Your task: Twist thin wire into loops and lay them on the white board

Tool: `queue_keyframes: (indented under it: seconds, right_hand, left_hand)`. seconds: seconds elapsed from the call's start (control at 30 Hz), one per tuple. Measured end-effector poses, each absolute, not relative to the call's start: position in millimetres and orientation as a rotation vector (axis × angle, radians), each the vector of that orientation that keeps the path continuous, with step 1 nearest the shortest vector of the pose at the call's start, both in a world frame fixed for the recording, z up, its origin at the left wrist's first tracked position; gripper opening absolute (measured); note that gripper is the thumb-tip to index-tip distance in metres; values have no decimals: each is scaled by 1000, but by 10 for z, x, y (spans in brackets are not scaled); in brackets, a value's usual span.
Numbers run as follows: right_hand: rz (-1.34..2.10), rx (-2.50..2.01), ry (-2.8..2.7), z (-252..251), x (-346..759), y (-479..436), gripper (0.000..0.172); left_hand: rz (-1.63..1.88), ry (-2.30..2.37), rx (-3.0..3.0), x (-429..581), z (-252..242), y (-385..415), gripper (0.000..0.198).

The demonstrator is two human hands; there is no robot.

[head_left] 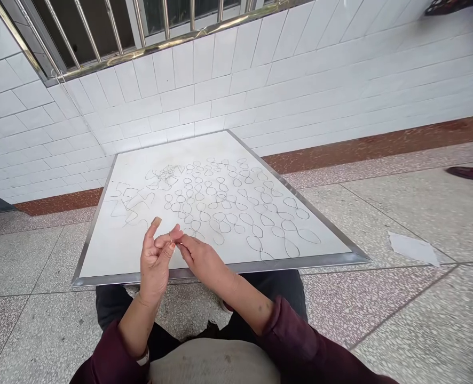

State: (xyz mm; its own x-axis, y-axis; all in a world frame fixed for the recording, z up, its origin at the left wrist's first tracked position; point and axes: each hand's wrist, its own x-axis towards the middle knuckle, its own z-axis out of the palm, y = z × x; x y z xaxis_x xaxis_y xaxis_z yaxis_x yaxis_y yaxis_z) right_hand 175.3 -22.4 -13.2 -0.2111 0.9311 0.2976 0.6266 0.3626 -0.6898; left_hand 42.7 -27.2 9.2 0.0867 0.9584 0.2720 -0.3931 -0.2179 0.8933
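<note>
My left hand (155, 261) is closed in a pinch above the near edge of the white table (112, 256), its index finger raised. Its thumb and a finger grip a thin wire (172, 242), only a short bit of which shows. From the right, my right hand (204, 260) pinches at the same wire, fingertips meeting those of the left. Beyond the hands lie many wire loops twisted into figure eights (224, 202), spread over the middle and right of the table. Loose bent wires (134, 205) lie at the left, with a tangled wire pile (168, 173) farther back.
A metal rim (320, 213) edges the table, which reaches back to a white tiled wall (204, 101). Window bars (112, 26) are above. A scrap of white paper (414, 248) lies on the speckled floor at the right, and a dark shoe (471, 173) shows at the right edge.
</note>
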Motion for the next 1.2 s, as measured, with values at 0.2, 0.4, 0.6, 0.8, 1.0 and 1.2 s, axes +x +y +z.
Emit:
queue_keyframes:
  seconds: [0.2, 0.4, 0.6, 0.8, 1.0, 1.2]
  right_hand:
    - [527, -1328, -1946, -163, 1736, -252, 16]
    - [563, -1257, -1899, -92, 1773, -311, 16]
    - [699, -1177, -1781, -16, 1800, -334, 20]
    - [886, -1174, -1679, -10, 1846, -326, 20]
    - [866, -1180, -1559, -15, 1902, -299, 13]
    - [999, -1135, -1314, -34, 1910, -277, 15]
  left_hand:
    - [1341, 886, 1427, 436, 133, -349, 54]
    - [1343, 1035, 1720, 405, 93, -333, 51]
    - [1270, 1008, 2007, 363, 34, -233, 51]
    - [1212, 928, 2118, 343, 103, -161, 47]
    - [1007, 855, 2555, 348, 191, -57, 55]
    - [892, 786, 2835, 378, 249, -38, 68]
